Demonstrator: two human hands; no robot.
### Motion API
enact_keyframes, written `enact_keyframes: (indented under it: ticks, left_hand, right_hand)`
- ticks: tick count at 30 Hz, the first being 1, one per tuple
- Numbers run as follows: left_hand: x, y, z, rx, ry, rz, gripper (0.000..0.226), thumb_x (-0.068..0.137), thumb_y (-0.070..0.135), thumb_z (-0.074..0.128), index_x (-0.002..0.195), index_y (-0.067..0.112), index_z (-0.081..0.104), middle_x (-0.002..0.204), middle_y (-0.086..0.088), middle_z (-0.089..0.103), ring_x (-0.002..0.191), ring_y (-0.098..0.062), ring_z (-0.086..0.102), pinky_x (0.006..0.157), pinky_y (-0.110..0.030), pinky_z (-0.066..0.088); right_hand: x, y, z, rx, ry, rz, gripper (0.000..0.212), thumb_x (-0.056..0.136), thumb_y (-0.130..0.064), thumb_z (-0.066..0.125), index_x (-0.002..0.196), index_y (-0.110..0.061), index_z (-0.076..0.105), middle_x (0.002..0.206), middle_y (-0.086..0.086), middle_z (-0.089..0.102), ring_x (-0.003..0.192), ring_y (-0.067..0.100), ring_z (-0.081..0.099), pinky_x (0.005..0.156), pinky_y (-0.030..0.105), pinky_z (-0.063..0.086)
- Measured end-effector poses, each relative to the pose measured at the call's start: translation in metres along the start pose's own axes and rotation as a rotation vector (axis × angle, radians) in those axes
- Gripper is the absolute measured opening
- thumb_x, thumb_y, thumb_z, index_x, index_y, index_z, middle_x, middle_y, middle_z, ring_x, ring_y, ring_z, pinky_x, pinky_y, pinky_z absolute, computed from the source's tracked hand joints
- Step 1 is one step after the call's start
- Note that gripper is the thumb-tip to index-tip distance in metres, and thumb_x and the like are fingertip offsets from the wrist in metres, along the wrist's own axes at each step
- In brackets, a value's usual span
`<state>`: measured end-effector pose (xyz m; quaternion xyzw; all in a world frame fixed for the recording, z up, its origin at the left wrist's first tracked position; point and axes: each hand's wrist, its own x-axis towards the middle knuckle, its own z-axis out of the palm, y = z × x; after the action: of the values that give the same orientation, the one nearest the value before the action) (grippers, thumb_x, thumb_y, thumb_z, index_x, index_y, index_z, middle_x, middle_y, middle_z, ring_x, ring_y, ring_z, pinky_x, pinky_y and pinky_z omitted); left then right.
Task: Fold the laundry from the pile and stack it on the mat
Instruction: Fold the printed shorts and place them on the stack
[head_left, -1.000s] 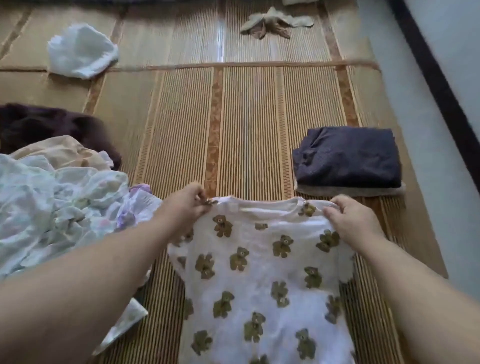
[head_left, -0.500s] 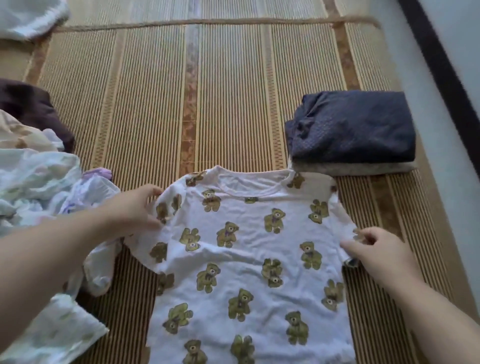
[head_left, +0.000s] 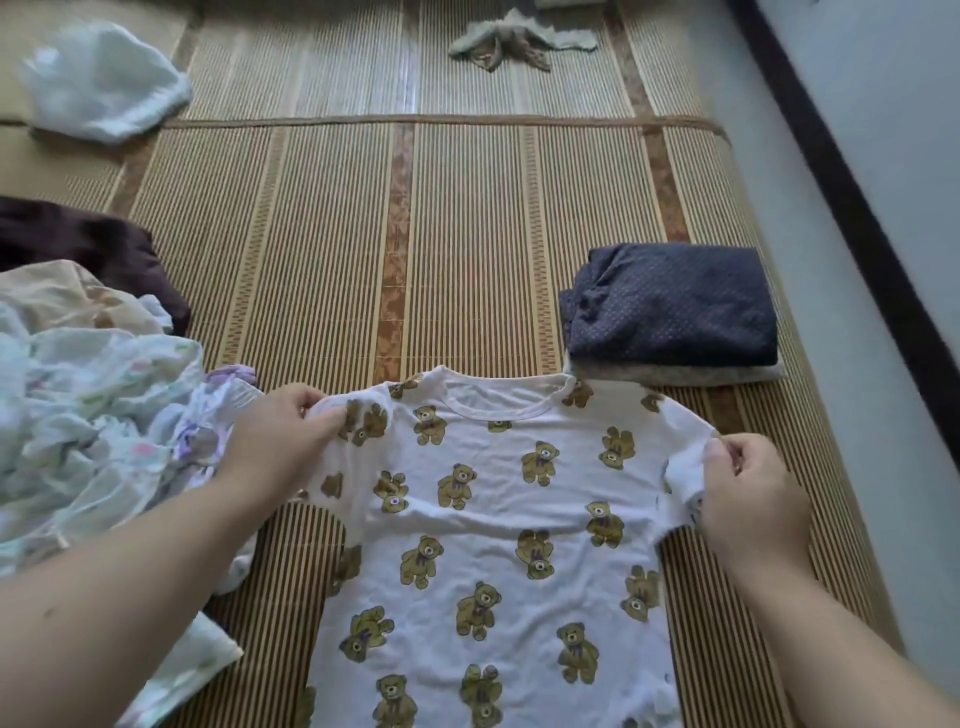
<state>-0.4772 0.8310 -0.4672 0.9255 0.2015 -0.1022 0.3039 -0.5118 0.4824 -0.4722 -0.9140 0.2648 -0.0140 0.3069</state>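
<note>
A white T-shirt with brown teddy bears (head_left: 493, 519) lies flat, front up, on the striped straw mat (head_left: 332, 234), neck hole away from me. My left hand (head_left: 280, 441) grips the shirt's left sleeve, which is bunched and drawn inward. My right hand (head_left: 748, 499) pinches the edge of the right sleeve. The unfolded laundry pile (head_left: 88, 415), pale and floral, is heaped at the left. A folded stack, dark blue dotted cloth (head_left: 670, 312) on top of a grey piece, sits at the right just beyond the shirt.
A dark maroon cloth (head_left: 88, 244) lies behind the pile. A white crumpled cloth (head_left: 104, 78) is at the far left. A beige rag (head_left: 514, 44) lies at the far middle. A grey floor strip and dark baseboard (head_left: 857, 234) border the mat's right side.
Both hands went from the shirt's shoulders out to the sleeves. The left hand now holds its sleeve gathered inward; the right has taken hold of the right sleeve's edge.
</note>
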Motion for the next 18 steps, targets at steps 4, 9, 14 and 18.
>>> enact_keyframes:
  ticks: [4,9,14,18]
  left_hand:
    - [-0.009,0.030,0.026,-0.095,-0.230,-0.068,0.021,0.094,0.030,0.054,0.105,0.013,0.060,0.086,-0.004,0.063,0.065,-0.016,0.059,0.054,-0.031,0.048]
    - [-0.021,0.060,0.058,-0.418,-0.678,-0.256,0.053,0.097,0.030,0.050,0.146,0.019,0.032,0.120,-0.005,0.057,0.096,-0.020,0.064,0.084,-0.036,0.054]
    - [0.011,0.031,0.073,-0.099,-0.192,-0.048,0.049,0.089,0.028,0.059,0.135,0.021,0.047,0.120,-0.005,0.055,0.081,-0.016,0.064,0.072,-0.035,0.059]
    - [0.050,0.007,0.080,0.128,-0.125,-0.056,0.067,0.082,0.040,0.068,0.140,0.022,0.041,0.131,-0.012,0.045,0.114,-0.028,0.049,0.098,-0.043,0.046]
  right_hand:
    - [-0.011,-0.030,0.020,0.034,-0.095,-0.088,0.016,0.099,-0.025,0.043,0.089,-0.016,0.051,0.071,-0.001,0.054,0.063,0.017,0.049,0.052,0.029,0.031]
    - [-0.017,-0.047,0.071,-0.032,-0.543,-0.023,0.024,0.097,-0.036,0.044,0.098,-0.018,0.060,0.088,0.000,0.064,0.079,0.017,0.062,0.069,0.033,0.050]
    - [0.009,-0.033,0.065,-0.031,-0.212,0.007,0.025,0.092,-0.027,0.054,0.116,-0.018,0.058,0.107,0.003,0.061,0.085,0.015,0.055,0.067,0.028,0.041]
    - [0.043,-0.017,0.069,0.048,-0.214,0.216,0.062,0.084,-0.035,0.068,0.138,-0.016,0.042,0.136,0.011,0.047,0.109,0.024,0.052,0.087,0.037,0.045]
